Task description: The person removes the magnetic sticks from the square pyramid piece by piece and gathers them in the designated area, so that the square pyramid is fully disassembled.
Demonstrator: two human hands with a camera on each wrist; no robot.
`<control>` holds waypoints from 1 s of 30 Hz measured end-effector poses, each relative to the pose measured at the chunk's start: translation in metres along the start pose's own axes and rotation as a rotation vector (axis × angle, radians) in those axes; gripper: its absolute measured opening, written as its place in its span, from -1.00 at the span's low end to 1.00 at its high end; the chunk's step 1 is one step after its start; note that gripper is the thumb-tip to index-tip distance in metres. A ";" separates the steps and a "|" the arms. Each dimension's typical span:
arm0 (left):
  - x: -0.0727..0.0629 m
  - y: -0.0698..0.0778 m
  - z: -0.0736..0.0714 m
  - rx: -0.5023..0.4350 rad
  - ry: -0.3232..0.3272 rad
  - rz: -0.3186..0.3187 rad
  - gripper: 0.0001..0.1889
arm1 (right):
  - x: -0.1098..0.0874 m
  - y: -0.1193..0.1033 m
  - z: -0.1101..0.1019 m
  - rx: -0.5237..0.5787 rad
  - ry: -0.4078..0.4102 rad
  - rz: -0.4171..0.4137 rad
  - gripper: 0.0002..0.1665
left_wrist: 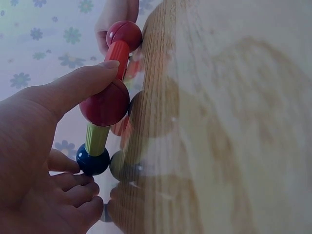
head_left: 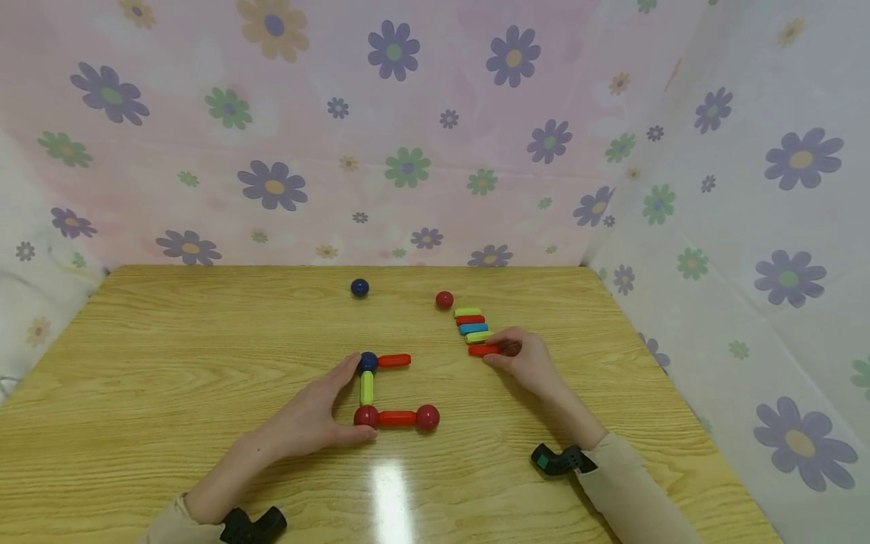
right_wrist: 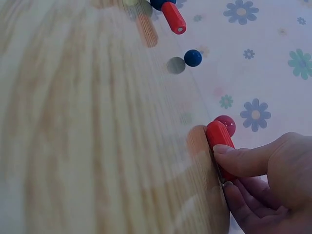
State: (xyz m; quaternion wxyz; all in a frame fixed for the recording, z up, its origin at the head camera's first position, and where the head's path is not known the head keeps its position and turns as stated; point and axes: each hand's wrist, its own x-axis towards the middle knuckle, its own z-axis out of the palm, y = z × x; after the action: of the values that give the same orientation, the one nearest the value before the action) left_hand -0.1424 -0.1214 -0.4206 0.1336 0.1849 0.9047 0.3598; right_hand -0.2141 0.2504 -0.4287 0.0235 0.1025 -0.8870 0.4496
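Observation:
On the table lies a joined frame of balls and rods: a blue ball (head_left: 368, 362) with a red rod (head_left: 395, 360) to its right, a yellow-green rod (head_left: 367, 389) down to a red ball (head_left: 365, 416), then another red rod (head_left: 397, 418) ending in a second red ball (head_left: 428, 418). My left hand (head_left: 306, 419) holds its left side, fingers at the blue ball and thumb by the near red ball. Between thumb and fingers, my right hand (head_left: 533, 366) pinches a loose red rod (right_wrist: 222, 134) at the near end of a row of rods.
Beyond the right hand, the row holds a yellow-green rod (head_left: 479, 338), a blue rod (head_left: 473, 329), a red rod (head_left: 470, 320) and another yellow-green rod (head_left: 467, 312). A loose red ball (head_left: 445, 300) and blue ball (head_left: 359, 287) sit farther back. Flowered cloth (head_left: 408, 211) hangs behind the table.

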 end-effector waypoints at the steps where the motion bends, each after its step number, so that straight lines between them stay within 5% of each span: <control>1: 0.000 0.000 0.000 -0.001 -0.001 -0.001 0.26 | 0.000 0.000 0.000 -0.003 0.002 0.006 -0.69; 30: -0.001 0.000 0.000 -0.010 0.002 0.004 0.25 | 0.003 0.005 0.000 -0.066 0.057 0.085 -0.65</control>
State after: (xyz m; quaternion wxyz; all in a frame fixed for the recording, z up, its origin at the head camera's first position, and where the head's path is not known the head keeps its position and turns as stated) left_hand -0.1416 -0.1217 -0.4201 0.1330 0.1858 0.9027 0.3646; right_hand -0.2177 0.2529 -0.4324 0.0331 0.0511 -0.9039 0.4235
